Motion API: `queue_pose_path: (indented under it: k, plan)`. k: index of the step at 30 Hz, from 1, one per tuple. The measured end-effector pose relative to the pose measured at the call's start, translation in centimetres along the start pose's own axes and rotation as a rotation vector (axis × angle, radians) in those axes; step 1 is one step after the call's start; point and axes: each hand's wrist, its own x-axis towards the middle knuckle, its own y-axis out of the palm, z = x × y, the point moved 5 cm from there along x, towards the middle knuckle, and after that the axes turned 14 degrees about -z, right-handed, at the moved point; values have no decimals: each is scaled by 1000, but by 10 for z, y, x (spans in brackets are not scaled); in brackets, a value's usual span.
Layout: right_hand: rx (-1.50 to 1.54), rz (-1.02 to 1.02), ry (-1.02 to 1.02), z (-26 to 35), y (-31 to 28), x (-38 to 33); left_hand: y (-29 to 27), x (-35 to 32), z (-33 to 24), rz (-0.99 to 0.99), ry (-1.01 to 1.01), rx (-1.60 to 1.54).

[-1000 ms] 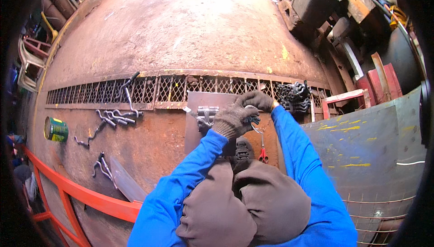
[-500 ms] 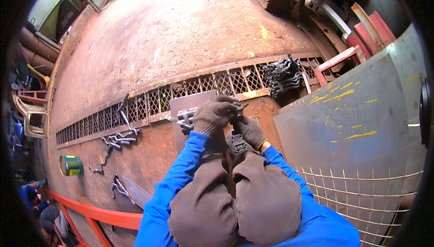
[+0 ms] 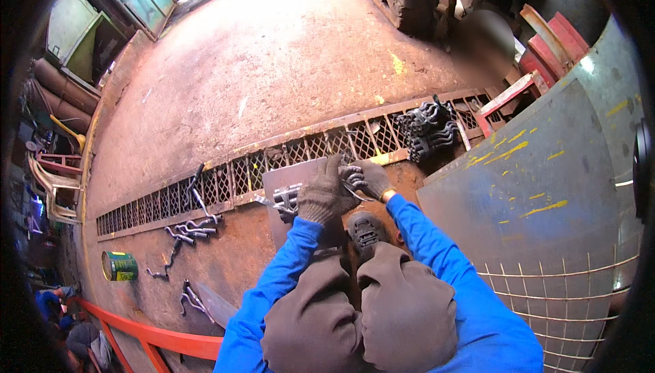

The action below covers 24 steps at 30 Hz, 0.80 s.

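The right hand has risen to the bent tubes' right end. The left hand covers their middle over the metal sheet; I can't tell either's grip, and slack pressure could scatter them.

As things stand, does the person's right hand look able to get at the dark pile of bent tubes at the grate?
Probably yes, perhaps with a lean: between the right hand and the pile of bent tubes, only floor and grate show, with nothing standing in the way.
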Motion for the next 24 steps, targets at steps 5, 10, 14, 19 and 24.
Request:
queue_pose_path:
  k: [5,10,14,19,24]
  plan:
    - [-389,96,-338,35,-36,70,7,5,-5,-89,13,-141]
    - [-546,-14,-558,103,-88,101,10,5,3,56,-81,-140]
    - [-318,-347,-718,183,-139,43,-1,0,2,115,-73,-84]
    - [-119,-448,-473,189,-157,-49,-3,-4,-6,-82,125,-311]
    - [-5,-465,-280,185,-153,-95,13,-8,3,-32,187,-397]
